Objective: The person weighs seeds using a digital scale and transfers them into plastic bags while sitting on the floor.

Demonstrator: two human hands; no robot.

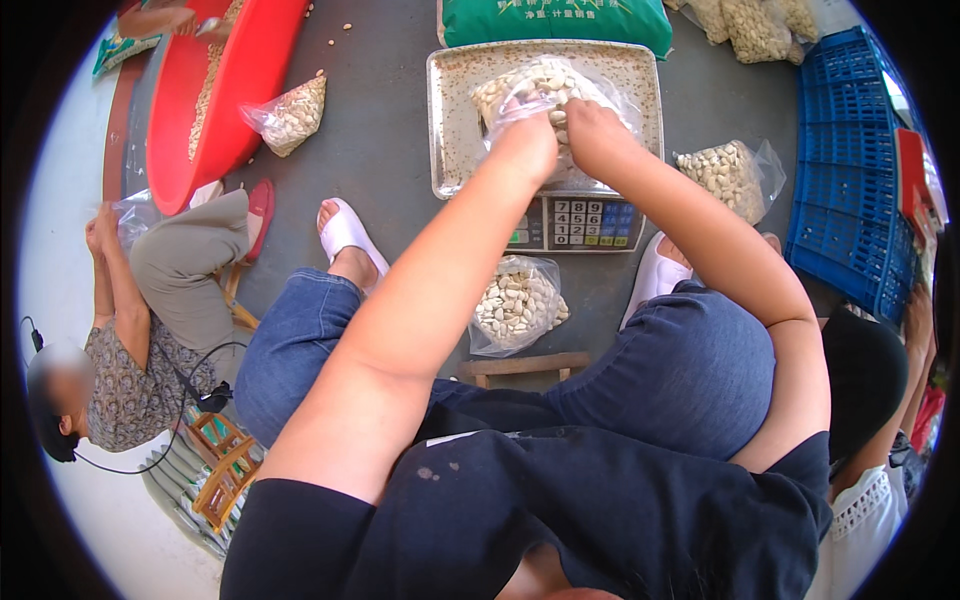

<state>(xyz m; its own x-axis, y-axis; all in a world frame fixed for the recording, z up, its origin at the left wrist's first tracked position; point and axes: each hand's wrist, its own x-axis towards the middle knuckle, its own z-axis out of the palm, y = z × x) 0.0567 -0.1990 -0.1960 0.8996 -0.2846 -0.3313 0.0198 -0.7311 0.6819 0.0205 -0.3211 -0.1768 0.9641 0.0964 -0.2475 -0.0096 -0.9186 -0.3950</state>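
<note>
A clear plastic bag (508,92) full of pale, flat seeds or beans rests on the speckled metal pan (443,150) of a weighing scale. My left hand (530,142) is closed on the bag's near left side, gripping its plastic. Beside it, my right hand (596,132) pinches the same bag near the top, fingertips turned down among the plastic folds. The hands nearly touch, and their fingers are partly hidden. Below the pan is the scale's keypad (585,222). Another filled bag (518,303) lies on the floor between my knees.
A filled bag (727,178) lies right of the scale, another (290,115) left. Blue crates (850,170) stand at right, a green sack (560,24) beyond the scale. A red basin (255,95) is at far left, near a seated co-worker (135,365) and another person's hand (172,20).
</note>
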